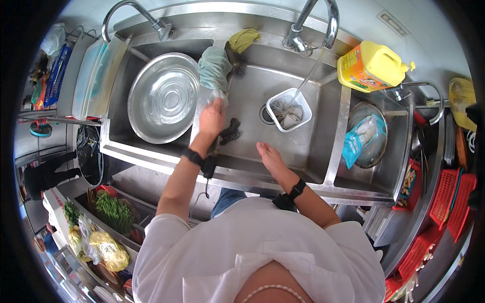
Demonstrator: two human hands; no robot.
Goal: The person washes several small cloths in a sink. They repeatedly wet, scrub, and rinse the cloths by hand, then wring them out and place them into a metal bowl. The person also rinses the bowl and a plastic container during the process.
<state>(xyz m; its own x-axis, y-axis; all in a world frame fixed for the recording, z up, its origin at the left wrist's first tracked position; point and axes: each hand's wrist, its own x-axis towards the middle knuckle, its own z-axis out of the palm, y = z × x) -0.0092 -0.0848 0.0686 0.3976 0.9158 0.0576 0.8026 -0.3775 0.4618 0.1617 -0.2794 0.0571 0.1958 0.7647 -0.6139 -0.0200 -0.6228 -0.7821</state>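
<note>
My left hand point(213, 120) is closed on a whitish wet cloth point(219, 94) at the divider between two sink basins. Just beyond it a light green cloth point(214, 68) lies bunched on the divider. My right hand point(269, 153) is held over the near part of the middle basin point(265, 147), fingers together, with nothing seen in it. A white plastic tub point(308, 113) with greyish cloth point(291, 115) inside stands there under running water from the faucet point(331, 30). Between my hands a dark mesh-like scrap point(230, 131) lies against the basin's left side.
The left basin holds a large metal bowl point(166, 98); the right basin holds a metal bowl point(371, 151) with a blue plastic bag point(354, 146). A yellow jug point(369, 66) and an olive cloth point(243, 39) sit on the back ledge. A person point(41, 180) stands at far left.
</note>
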